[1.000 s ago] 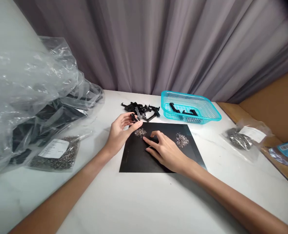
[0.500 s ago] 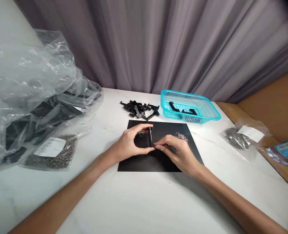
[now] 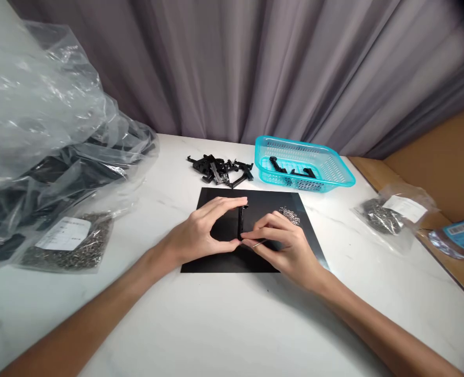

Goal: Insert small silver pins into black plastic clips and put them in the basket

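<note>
Between the thumb and fingers of my left hand [image 3: 200, 233] a slim black plastic part [image 3: 240, 222] is held at its two ends, above a black mat [image 3: 224, 262]. The fingers of my right hand [image 3: 284, 246] are pinched round a thin metal pin [image 3: 260, 243], close to the part's near end. Its tip is hidden by the fingers. Small shiny metal pieces [image 3: 290, 215] lie in a heap on the mat, behind my right hand.
Behind the mat lies a pile of black parts [image 3: 218, 170]. A blue basket [image 3: 343, 178] holds several more. Bags of metal pieces lie left [image 3: 69, 241] and right [image 3: 388, 214]; large clear plastic bags [image 3: 59, 115] fill the left side.
The view has shifted slightly, so most things appear a little further left. My left hand now covers the small metal pieces that showed beside it. Both hands keep their hold near the black part.
</note>
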